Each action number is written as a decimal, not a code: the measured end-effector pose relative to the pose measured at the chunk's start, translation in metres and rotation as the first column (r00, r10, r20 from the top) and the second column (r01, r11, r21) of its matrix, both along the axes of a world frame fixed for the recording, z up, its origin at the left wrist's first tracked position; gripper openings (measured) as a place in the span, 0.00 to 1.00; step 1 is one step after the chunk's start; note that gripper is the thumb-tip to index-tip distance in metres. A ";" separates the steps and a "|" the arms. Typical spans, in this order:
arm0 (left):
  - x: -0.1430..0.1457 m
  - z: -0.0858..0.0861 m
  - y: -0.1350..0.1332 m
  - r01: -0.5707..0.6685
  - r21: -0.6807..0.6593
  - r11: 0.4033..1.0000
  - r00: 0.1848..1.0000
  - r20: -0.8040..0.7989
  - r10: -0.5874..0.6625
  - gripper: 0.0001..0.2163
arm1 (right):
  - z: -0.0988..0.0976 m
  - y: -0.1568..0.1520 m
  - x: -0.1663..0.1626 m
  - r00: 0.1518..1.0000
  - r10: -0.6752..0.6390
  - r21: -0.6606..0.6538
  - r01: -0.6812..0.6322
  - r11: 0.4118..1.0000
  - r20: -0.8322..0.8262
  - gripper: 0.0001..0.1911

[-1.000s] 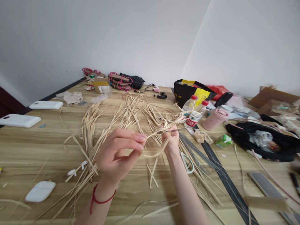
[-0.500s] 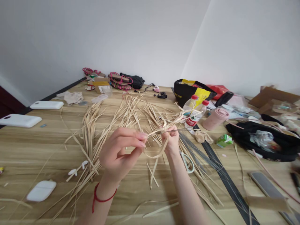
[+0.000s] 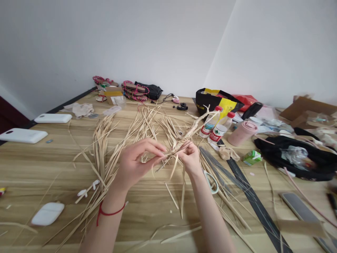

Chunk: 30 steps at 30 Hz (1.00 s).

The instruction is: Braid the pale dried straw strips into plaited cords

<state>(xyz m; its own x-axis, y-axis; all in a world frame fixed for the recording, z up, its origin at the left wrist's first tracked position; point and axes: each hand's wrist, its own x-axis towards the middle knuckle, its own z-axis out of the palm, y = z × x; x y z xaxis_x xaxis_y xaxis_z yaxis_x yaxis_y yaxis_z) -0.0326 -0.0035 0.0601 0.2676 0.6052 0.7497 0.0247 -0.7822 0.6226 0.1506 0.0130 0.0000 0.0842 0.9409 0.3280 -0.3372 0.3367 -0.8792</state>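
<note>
In the head view, my left hand [image 3: 140, 158], with a red cord on its wrist, pinches a pale straw strip between thumb and fingertips. My right hand [image 3: 191, 158] is closed round a braided straw piece [image 3: 193, 128], whose knotted length slants up and away to the right. Loose strip ends [image 3: 183, 191] hang down between and below the hands. A few thin dark strands also show at the braid by the right fingers. Exactly where the left fingertips meet the braid is hard to make out.
Loose straw strips [image 3: 101, 140] lie spread across the wooden table. Scissors [image 3: 211, 182] lie beside my right forearm, near dark strips [image 3: 221, 170]. Two bottles [image 3: 217, 133], a pink cup [image 3: 242, 133] and a black-and-yellow bag [image 3: 210, 100] stand at the right; a white earbud case [image 3: 47, 213] is at left.
My left hand has turned and lowered slightly, its fingers now lower against the work. The braid has swung into fuller view, pointing up and right. The strip's curved loop has dropped to hanging ends.
</note>
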 end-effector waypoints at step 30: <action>-0.004 0.000 0.005 0.029 0.011 1.000 0.988 -0.151 -0.027 0.05 | 0.003 -0.001 -0.003 0.946 0.309 -0.131 -0.320 0.938 -0.093 0.18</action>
<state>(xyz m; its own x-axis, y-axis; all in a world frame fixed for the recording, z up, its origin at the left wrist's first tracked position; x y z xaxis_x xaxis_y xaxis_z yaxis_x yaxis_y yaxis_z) -0.0368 0.0016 0.0598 0.3953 0.5858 0.7076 0.0951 -0.7922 0.6027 0.1480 0.0122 0.0029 -0.2057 0.9595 0.1927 -0.4682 0.0764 -0.8803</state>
